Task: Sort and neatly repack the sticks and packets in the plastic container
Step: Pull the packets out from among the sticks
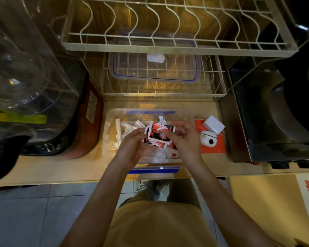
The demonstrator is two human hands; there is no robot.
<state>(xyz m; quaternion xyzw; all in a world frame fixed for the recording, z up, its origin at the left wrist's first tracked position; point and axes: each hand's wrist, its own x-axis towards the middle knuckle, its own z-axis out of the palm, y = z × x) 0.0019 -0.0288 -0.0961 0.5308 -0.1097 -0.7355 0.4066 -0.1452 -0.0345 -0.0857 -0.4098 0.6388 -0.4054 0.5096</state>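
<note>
A clear plastic container (109, 129) with blue clips sits on the wooden counter in front of me. White sticks (121, 131) lie loose in its left half, and more white wrappers lie under my hands. Above the container I hold a small stack of red, black and white packets (158, 134). My left hand (132, 147) grips the stack from the left and below. My right hand (183, 139) pinches its right edge with thumb and fingers.
The container's lid (153, 68) rests in a wire rack (161, 94) behind; a larger dish rack (177, 47) hangs above. A red card with a white box (213, 124) and a round white device (208, 139) lies right of the container. Appliances flank both sides.
</note>
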